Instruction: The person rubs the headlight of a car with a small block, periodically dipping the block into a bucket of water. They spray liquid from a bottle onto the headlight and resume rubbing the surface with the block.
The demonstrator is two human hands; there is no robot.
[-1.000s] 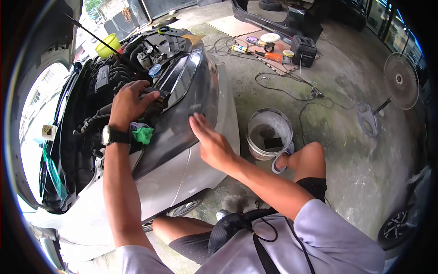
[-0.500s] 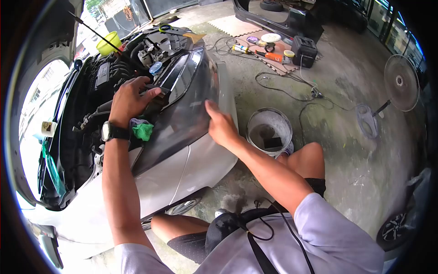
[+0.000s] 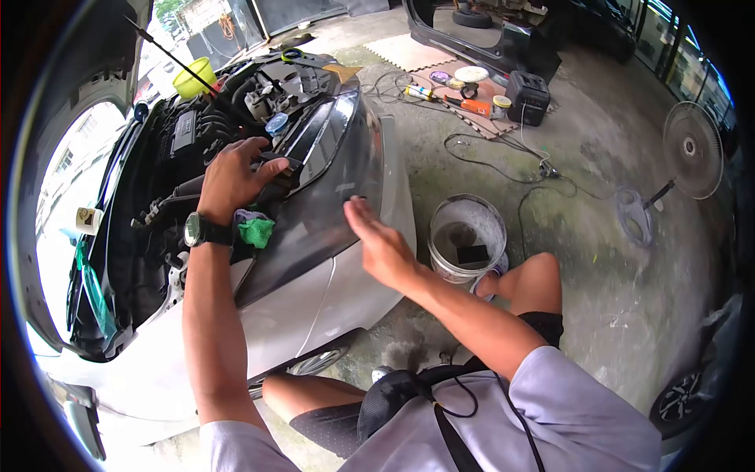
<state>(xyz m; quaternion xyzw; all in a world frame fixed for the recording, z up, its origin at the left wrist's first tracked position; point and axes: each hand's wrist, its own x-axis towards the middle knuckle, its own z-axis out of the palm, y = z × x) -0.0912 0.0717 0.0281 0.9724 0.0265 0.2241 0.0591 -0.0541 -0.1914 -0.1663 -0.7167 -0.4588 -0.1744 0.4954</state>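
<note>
My left hand (image 3: 236, 177) rests at the inner edge of the car's headlight (image 3: 303, 236), thumb and fingers apart, with nothing visible in it. A black watch is on that wrist. My right hand (image 3: 383, 245) is at the outer part of the dull, hazy headlight lens. Its fingers are stretched out toward the lens and slightly blurred; the palm side is hidden, and I see nothing held. A green cloth (image 3: 255, 232) and a purple cloth lie just below my left hand, by the engine bay.
The raised hood leaves the engine bay (image 3: 185, 130) exposed, with a yellow tub (image 3: 194, 77) at its far side. A white bucket (image 3: 468, 271) stands right of the bumper. Cables (image 3: 503, 161), foam mats, an orange tool (image 3: 472, 106), a black box (image 3: 527, 97) and a fan (image 3: 692, 149) are beyond.
My right hand has moved down the lens toward me, and its fingers now point more to the left. My left hand stays at the headlight's inner edge. The view has shifted slightly.
</note>
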